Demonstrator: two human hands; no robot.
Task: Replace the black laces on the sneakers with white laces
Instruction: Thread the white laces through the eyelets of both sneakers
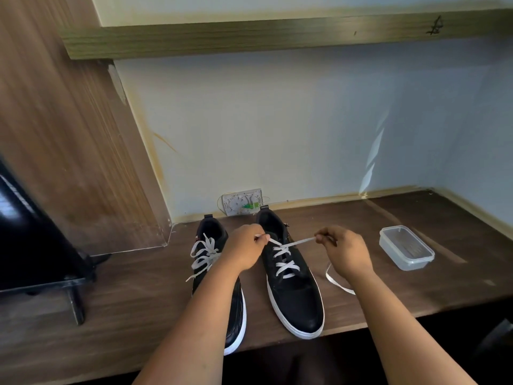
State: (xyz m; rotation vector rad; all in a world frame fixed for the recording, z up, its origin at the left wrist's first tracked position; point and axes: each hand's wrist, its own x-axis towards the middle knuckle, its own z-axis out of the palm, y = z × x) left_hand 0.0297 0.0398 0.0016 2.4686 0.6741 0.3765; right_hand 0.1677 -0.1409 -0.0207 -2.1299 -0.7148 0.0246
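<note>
Two black sneakers with white soles stand side by side on the brown desk (388,273), toes toward the person, heels toward the wall. The right shoe (294,298) carries a white lace (286,262) crossed through its eyelets, and both ends of that lace are drawn out to the sides above the tongue. The left hand (244,248) pinches one end between thumb and fingertips, its grip closed on the lace just above the shoe's upper eyelets. The right hand (345,251) pinches the other end, which runs taut from the eyelets to its fingers; the grip there is likewise closed on the lace. A loose stretch of the same white lace trails from under the right hand onto the desk, just beside the shoe's outer edge. The left shoe (236,309) lies partly under the left forearm; it has its own white lacing (204,255), crossed and tied loosely, with one end hanging over the side. To the right, apart from the shoes, a clear plastic box (406,247) with a lid sits on the desk. Against the wall behind the shoes is a white socket plate (241,202) with a green part on it. At far left a black screen (30,240) stands on its foot on the desk, in front of a wood panel (69,134). A wooden shelf (277,34) runs across the wall above.
</note>
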